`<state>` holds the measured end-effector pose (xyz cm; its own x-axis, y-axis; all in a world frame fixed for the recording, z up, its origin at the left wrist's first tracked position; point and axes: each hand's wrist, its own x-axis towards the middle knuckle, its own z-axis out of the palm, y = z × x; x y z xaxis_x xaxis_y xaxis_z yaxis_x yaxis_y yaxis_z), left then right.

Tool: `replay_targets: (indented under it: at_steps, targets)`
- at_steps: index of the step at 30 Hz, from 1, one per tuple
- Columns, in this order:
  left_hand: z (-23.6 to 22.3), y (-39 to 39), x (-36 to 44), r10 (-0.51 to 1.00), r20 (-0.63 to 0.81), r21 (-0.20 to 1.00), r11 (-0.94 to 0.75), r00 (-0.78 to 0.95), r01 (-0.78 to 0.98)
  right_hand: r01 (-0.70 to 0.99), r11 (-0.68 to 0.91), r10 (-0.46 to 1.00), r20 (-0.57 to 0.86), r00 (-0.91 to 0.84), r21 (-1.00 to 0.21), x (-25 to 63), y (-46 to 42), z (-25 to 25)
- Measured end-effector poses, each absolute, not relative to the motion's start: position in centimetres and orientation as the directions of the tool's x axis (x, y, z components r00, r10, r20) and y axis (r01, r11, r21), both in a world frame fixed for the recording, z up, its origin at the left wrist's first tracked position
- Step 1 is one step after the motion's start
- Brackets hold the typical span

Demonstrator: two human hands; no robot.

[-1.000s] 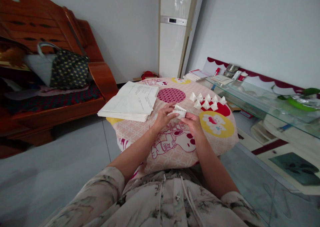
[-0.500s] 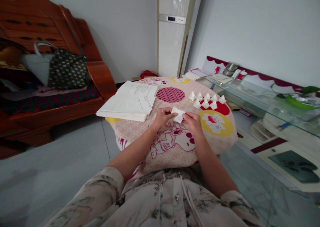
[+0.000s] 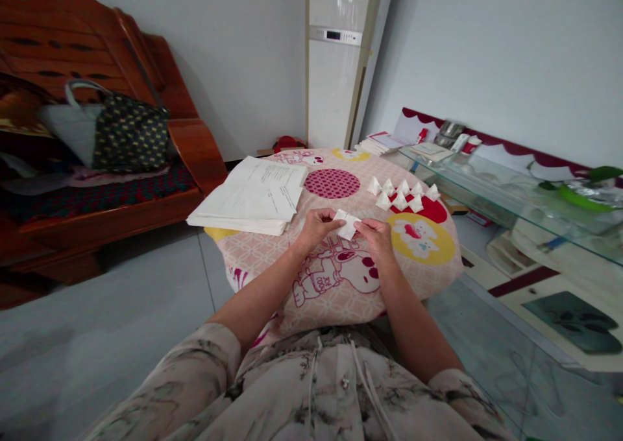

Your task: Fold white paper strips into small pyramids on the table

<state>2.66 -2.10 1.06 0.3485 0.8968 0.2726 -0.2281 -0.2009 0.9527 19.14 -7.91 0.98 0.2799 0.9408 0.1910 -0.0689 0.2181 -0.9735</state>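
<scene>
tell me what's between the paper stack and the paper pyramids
The head view shows tablecloth with a magenta dotted oval between them; the left hand and right hand hold folded paper nearer the wearer.

- I see matt paper: folded piece (image 3: 346, 226), stack (image 3: 243, 198).
- I make out matt cloth: tablecloth (image 3: 272, 259).
- Glossy wood: bench (image 3: 191, 148).
- Smooth, shiny glass: shelf (image 3: 511, 198).

On the surface (image 3: 272, 266), the paper stack (image 3: 248, 198) is lying left of the folded paper pyramids (image 3: 400, 200); the folded paper piece (image 3: 346, 224) is sitting before and left of them, the glass shelf (image 3: 506, 201) extending to their right.
</scene>
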Motion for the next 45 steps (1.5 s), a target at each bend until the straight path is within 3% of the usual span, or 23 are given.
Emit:
replay_targets:
  at_steps: [14,25,35,41,45]
  targets:
    - [1.2,-2.3,2.8,0.909,0.283,0.942,-0.204,0.306,-0.265,-0.056,0.238,0.932,0.212,0.293,-0.970,19.2,-7.8,0.9]
    - [1.2,-2.6,3.0,0.845,0.295,0.955,-0.274,0.446,-0.113,0.093,0.229,0.942,0.245,0.229,-0.969,19.5,-7.5,0.3]
    - [1.0,-2.2,1.9,0.768,0.301,0.938,-0.346,0.565,-0.029,-0.034,0.220,0.905,0.191,0.380,-0.975,20.6,-7.6,0.8]
    - [1.8,-2.5,1.5,0.660,0.419,0.813,-0.579,0.624,0.067,-0.035,0.199,0.923,0.175,0.344,-0.979,20.6,-7.7,1.0]
    - [1.6,-2.6,1.6,0.676,0.385,0.827,-0.555,0.629,0.089,-0.038,0.198,0.920,0.172,0.353,-0.980,20.5,-7.7,1.2]
